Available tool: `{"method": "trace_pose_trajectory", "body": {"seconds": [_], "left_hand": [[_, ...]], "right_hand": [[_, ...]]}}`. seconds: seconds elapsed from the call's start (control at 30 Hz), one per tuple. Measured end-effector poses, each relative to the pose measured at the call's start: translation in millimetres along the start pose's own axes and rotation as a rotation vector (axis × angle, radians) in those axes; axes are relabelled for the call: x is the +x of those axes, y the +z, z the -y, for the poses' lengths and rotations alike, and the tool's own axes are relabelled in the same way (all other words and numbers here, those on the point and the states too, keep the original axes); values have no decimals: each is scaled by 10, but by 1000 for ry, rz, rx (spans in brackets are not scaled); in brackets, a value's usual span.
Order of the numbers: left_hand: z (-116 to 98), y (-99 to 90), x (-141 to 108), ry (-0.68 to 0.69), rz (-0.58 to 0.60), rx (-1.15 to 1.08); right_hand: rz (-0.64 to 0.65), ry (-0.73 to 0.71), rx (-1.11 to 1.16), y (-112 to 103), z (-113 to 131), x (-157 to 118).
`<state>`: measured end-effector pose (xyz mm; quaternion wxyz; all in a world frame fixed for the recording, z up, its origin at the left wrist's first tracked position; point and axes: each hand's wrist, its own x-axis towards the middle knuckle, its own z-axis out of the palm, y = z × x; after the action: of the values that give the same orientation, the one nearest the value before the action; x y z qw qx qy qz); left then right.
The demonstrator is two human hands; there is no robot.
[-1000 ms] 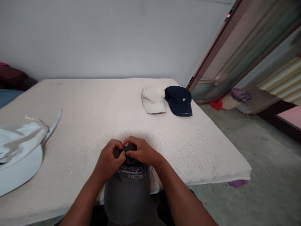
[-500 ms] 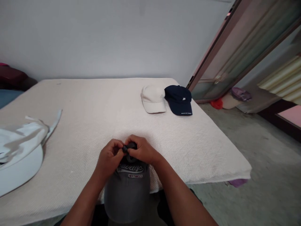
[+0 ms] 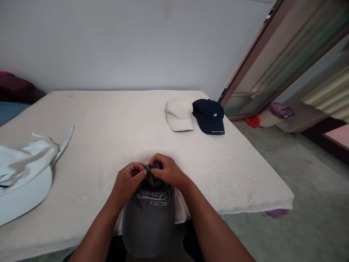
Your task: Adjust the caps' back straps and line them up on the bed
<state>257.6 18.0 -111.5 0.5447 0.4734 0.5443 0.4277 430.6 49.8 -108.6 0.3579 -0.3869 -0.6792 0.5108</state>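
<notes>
Head view: gray cap (image 3: 149, 229) is projecting brim-first past the white cover's (image 3: 109, 127) near edge, toward the person. Left hand (image 3: 127, 183) and right hand (image 3: 169, 171) are both pinching the dark strap (image 3: 150, 176) at that cap's far end, thumbs against fingers, grips closed. Likely reason: two opposed pinches are steadying a small part while the brim is sitting clear. Beige cap (image 3: 179, 114) and navy cap (image 3: 208, 116) are sitting beyond the gray cap, to its right; white cap (image 3: 24, 182) is lying well to its left, probably out of the way. Versus half a second ago: right hand is sitting slightly higher, strap is showing differently, lettering (image 3: 152, 195) is reading sharper; other caps are staying put.
</notes>
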Motion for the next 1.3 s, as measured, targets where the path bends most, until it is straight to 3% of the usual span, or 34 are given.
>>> {"method": "trace_pose_trajectory", "body": {"seconds": [0.33,0.7,1.3], "left_hand": [[-1,1,-8,-30,-10,188],[-92,25,5,-71,-7,198],[-45,12,14,-90,0,256]], "right_hand": [[128,-127,-81,38,6,-23],[111,-180,-176,36,18,-30],[134,-194,-170,50,-9,-28]]}}
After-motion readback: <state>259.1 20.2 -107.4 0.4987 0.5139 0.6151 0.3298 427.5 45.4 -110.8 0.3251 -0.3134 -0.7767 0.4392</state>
